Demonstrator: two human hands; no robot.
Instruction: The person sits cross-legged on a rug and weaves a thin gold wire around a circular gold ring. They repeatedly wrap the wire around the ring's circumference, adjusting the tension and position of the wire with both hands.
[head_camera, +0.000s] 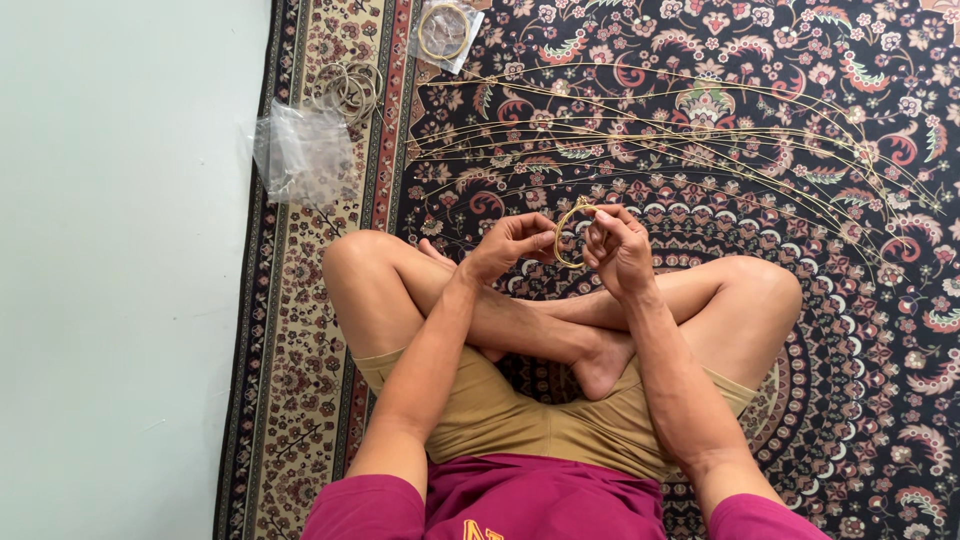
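Note:
I sit cross-legged on a patterned carpet (800, 60). Both hands are raised over my shins and grip one small golden wire ring (564, 240). My left hand (508, 245) pinches its left side. My right hand (620, 248) pinches its top right, where the wire end is twisted. A bundle of long thin golden wires (680, 140) lies fanned across the carpet just beyond my hands.
A pile of finished wire rings (348, 88) lies at the carpet's left border beside a crumpled clear plastic bag (300, 152). A small clear packet with a ring in it (445, 32) sits at the top. Pale bare floor (120, 270) fills the left side.

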